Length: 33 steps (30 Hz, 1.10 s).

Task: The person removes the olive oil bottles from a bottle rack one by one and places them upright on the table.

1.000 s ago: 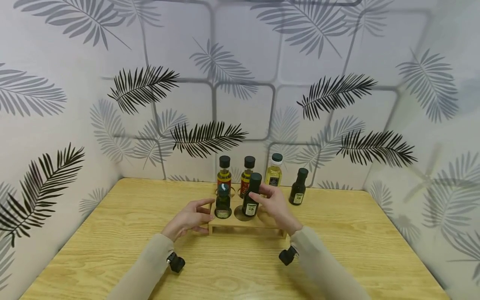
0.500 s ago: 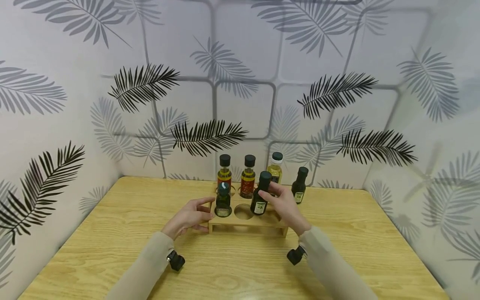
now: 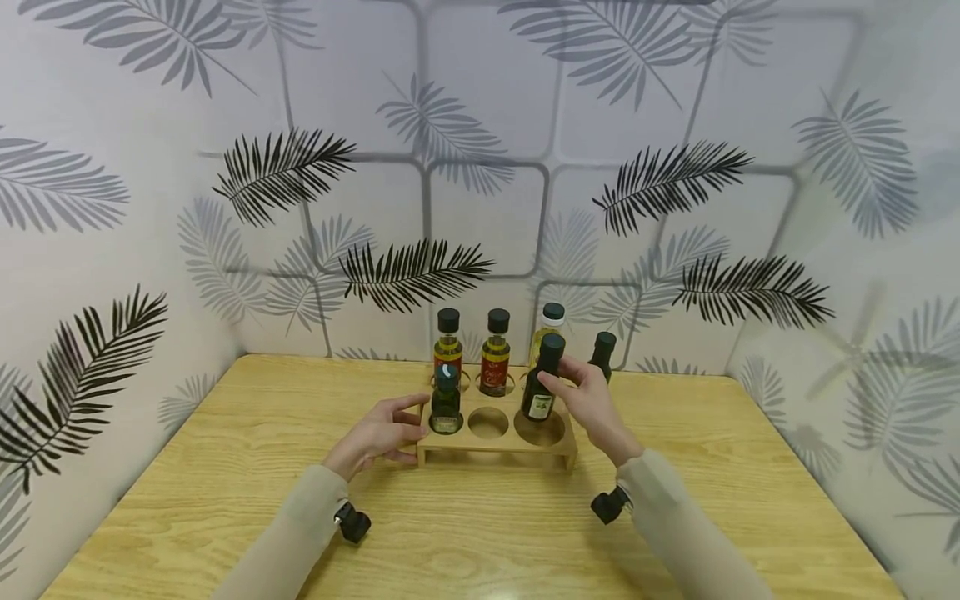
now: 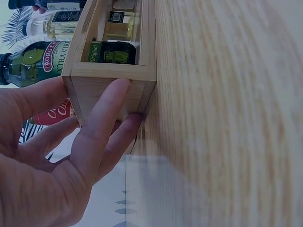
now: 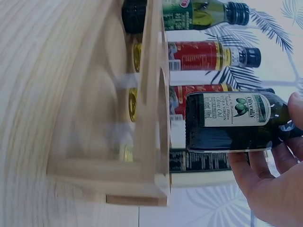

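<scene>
Head view: my R hand, thumb & fingers pinched round 1 dark oil btl., held just above wood rack, approx. 2 o'clock of its centre. My L hand, fingers spread, touching rack's 9 o'clock end. Red-label btls. ×2, 10–12 o'clock.

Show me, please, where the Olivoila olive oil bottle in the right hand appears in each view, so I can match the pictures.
Head: the Olivoila olive oil bottle is just right of centre, held above the wooden rack by the right hand.
Left wrist: apparently the dark bottle cut by the top edge, at left.
Right wrist: right half, mid-height, the bottle lying sideways, label readable.
Shared landmark: the wooden rack.
</scene>
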Each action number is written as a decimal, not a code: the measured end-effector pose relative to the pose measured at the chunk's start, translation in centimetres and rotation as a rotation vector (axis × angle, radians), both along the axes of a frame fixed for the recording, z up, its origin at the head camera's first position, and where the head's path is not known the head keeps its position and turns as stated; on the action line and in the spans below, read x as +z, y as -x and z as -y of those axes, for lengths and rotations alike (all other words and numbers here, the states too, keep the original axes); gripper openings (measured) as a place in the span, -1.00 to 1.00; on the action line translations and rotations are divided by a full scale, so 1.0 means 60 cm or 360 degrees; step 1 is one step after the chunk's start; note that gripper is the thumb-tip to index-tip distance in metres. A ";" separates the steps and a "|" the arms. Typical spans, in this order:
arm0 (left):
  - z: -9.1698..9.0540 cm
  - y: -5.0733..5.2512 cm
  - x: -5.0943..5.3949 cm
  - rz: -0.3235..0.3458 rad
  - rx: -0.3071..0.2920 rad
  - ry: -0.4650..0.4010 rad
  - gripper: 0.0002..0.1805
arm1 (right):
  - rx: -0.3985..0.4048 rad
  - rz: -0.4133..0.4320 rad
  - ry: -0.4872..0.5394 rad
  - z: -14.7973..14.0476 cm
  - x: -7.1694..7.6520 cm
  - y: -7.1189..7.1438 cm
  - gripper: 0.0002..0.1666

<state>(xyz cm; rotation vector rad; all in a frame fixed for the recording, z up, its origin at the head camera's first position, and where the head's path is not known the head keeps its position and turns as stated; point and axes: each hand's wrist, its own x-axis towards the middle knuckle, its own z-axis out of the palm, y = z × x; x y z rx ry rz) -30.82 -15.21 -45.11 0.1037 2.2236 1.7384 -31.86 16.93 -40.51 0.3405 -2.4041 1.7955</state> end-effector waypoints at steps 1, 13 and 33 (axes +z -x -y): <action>0.000 0.000 0.000 0.0010 0.0008 -0.0008 -0.33 | -0.0003 0.0003 0.0006 -0.003 0.002 0.000 -0.61; 0.001 -0.001 -0.003 0.0018 0.0016 -0.0021 -0.33 | -0.0059 0.0034 -0.0059 -0.043 0.007 0.000 -0.55; 0.001 0.000 -0.004 0.0028 0.0033 -0.0028 -0.33 | -0.0197 0.0043 -0.0156 -0.119 -0.012 0.018 -0.45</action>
